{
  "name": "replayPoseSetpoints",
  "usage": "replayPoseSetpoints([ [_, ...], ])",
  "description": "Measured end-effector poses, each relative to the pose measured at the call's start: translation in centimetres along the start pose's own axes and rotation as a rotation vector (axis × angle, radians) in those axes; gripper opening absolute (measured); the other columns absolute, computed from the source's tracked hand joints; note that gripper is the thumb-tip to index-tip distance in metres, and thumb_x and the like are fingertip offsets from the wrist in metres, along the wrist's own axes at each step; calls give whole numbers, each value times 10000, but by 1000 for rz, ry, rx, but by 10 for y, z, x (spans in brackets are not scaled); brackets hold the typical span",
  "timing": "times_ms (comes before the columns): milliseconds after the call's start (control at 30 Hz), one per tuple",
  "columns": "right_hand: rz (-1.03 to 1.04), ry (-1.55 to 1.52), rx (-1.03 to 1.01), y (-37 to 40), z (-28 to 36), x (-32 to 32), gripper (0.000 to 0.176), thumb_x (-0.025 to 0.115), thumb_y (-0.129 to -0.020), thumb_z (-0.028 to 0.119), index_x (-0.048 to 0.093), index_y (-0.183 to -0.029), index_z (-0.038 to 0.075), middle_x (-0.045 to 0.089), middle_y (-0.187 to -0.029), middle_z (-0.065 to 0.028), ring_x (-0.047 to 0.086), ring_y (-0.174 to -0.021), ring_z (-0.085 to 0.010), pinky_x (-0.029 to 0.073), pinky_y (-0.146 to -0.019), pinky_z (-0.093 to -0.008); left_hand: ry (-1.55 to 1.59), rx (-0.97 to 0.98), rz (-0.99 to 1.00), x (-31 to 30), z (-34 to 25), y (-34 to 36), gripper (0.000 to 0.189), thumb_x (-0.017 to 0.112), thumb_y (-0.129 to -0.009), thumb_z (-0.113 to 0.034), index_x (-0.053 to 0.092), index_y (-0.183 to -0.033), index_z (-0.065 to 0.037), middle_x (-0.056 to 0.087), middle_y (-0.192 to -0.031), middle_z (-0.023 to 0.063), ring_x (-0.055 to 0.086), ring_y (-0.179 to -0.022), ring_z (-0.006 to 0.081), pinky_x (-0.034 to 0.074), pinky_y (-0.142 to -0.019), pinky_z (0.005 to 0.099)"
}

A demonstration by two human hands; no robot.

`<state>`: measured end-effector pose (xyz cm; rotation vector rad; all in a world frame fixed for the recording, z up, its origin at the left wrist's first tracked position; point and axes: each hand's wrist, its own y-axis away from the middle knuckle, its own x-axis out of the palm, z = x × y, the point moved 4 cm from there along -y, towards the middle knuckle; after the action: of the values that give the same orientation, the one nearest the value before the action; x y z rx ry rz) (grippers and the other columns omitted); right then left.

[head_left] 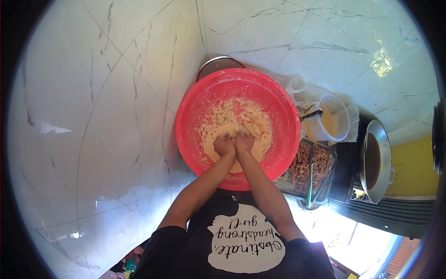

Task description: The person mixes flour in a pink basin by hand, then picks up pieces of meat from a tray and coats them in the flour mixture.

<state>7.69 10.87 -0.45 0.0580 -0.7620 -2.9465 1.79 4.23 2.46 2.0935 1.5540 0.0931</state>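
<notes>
A large red basin [186, 125] holds pale, crumbly flour or dough [232, 111], spread over its bottom and stuck in bits to its sides. Both of my hands are down in the middle of it, side by side and touching. My left hand [224, 144] is curled with its fingers pressed into the pale mass. Beside it, my right hand [244, 141] is closed too, next to a floury lump [253, 125]. The fingertips are smeared and partly buried, so what they grip cannot be made out.
Right of the basin, a glass tray [290, 189] holds brown strips [309, 165]. Behind it stands a clear tub [343, 123] of yellowish liquid. Farther right, a metal pan [384, 139] holds dark liquid. Marbled tile walls [134, 93] rise behind and at the left.
</notes>
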Motion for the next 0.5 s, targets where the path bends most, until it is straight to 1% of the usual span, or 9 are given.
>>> replayPoseSetpoints([
  [67,73,-90,-5,-4,12,8,165,557,-779,49,589,-922,-26,625,-874,-75,584,-764,-133,461,-698,-247,146,145,2,4,-16,-14,243,579,-805,-191,596,-871,42,637,-792,150,626,-776,260,475,-710,355],
  [133,210,79,-306,-9,38,16,234,521,-817,81,563,-1035,8,604,-882,-49,573,-736,-115,458,-634,-230,159,211,-51,8,-28,-37,235,575,-806,-192,595,-883,29,634,-830,153,619,-811,269,471,-721,367],
  [200,220,250,-315,-27,27,10,251,532,-815,118,560,-1043,16,612,-886,-70,587,-748,-145,466,-653,-258,169,276,-94,-1,-28,-48,228,570,-806,-192,593,-894,17,631,-868,157,613,-846,277,467,-733,380],
  [267,228,424,-329,-35,27,-8,272,542,-813,155,557,-1050,24,620,-889,-90,600,-761,-175,474,-672,-287,-367,244,124,-7,-23,-63,265,601,-773,-227,595,-936,-18,623,-937,154,596,-904,293,462,-759,394],
  [300,296,723,-426,-28,31,-17,287,571,-786,175,567,-1033,29,622,-900,-118,604,-791,-216,474,-700,-319,-369,243,122,-16,-20,-65,265,601,-773,-227,595,-936,-18,623,-937,154,596,-904,293,462,-759,394],
  [333,363,1026,-520,-22,29,-25,304,600,-759,196,577,-1015,33,624,-911,-145,608,-821,-257,473,-728,-352,-575,250,426,-15,-10,-60,311,626,-743,-257,595,-958,-34,616,-970,151,593,-918,292,464,-767,392],
  [367,364,1027,-515,-19,29,-34,304,600,-759,196,577,-1015,33,624,-911,-145,608,-821,-257,473,-728,-352,-778,251,736,-13,4,-49,361,650,-713,-287,596,-979,-49,608,-1004,148,589,-931,291,467,-775,390],
  [433,676,1493,-213,-16,5,-48,389,623,-727,201,567,-1078,43,603,-1009,-184,576,-957,-320,458,-812,-390,-1096,359,871,-17,10,-19,424,688,-665,-319,602,-988,-59,615,-1002,139,597,-926,281,472,-788,382],
  [500,827,1563,-196,-11,-8,-52,384,650,-705,210,588,-1048,48,610,-995,-177,583,-942,-317,463,-806,-383,-1206,373,914,-20,15,3,415,691,-661,-318,609,-979,-63,617,-1001,136,597,-931,282,473,-790,385],
])
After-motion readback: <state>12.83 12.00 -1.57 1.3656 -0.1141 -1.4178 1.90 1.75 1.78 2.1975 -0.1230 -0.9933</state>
